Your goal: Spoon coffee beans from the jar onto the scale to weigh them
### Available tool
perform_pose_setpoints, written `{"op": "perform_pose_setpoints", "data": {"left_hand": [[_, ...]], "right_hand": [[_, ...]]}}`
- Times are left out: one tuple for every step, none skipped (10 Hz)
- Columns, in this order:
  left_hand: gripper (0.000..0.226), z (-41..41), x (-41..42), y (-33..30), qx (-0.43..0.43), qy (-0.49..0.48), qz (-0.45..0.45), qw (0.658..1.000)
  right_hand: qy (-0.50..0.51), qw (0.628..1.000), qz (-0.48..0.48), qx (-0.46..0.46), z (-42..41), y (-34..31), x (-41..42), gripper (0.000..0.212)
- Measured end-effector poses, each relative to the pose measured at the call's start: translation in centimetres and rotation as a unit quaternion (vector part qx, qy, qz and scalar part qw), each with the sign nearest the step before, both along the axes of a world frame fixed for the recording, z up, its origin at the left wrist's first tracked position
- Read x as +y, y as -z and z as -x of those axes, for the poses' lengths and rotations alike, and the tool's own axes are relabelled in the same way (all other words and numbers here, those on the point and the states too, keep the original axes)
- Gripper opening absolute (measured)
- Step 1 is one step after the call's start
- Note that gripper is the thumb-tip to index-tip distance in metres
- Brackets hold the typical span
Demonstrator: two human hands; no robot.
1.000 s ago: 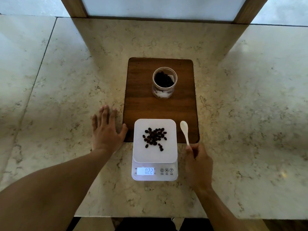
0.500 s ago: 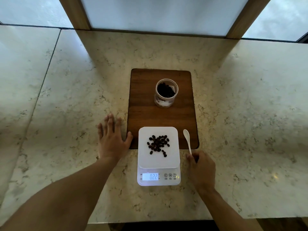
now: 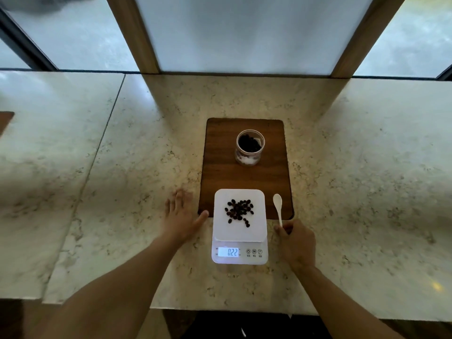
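A white digital scale (image 3: 239,255) stands at the near end of a wooden board (image 3: 220,172), its display reading 0.22. A small heap of dark coffee beans (image 3: 239,212) lies on its platform. An open glass jar (image 3: 250,147) with beans inside stands on the board's far half. A white spoon (image 3: 278,206) lies right of the scale, bowl pointing away, and my right hand (image 3: 297,243) is closed on the end of its handle. My left hand (image 3: 182,215) rests flat on the counter left of the scale, fingers spread, thumb touching the board's corner.
The marble counter (image 3: 122,192) stretches wide on both sides, with a seam at the left. A window with two wooden posts (image 3: 132,33) backs it. A corner of another wooden board (image 3: 5,119) shows at the far left. The counter's front edge lies under my forearms.
The view has tilted up and back, showing more window. Both hands, the spoon, the scale and the jar stay where they were. The display still reads 0.22.
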State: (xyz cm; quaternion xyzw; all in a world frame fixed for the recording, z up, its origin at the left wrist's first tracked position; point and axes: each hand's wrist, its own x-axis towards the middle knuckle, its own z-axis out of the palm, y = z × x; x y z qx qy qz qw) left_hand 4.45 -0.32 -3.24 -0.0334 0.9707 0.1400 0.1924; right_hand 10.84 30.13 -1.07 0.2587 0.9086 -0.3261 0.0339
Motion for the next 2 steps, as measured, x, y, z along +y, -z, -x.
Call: {"op": "perform_pose_setpoints", "data": {"left_hand": [[0.085,-3.2,0.7,-1.0,-0.006,0.008,0.011,1.0],[0.084,-4.0,1.4,-2.7,0.009,-0.029,-0.012,0.999]], "right_hand": [[-0.038,0.999,-0.014,-0.02,0.3,-0.8,0.2,0.015],[-0.075,0.996,-0.023,-0.043,1.4,-1.9,0.8,0.026]]}}
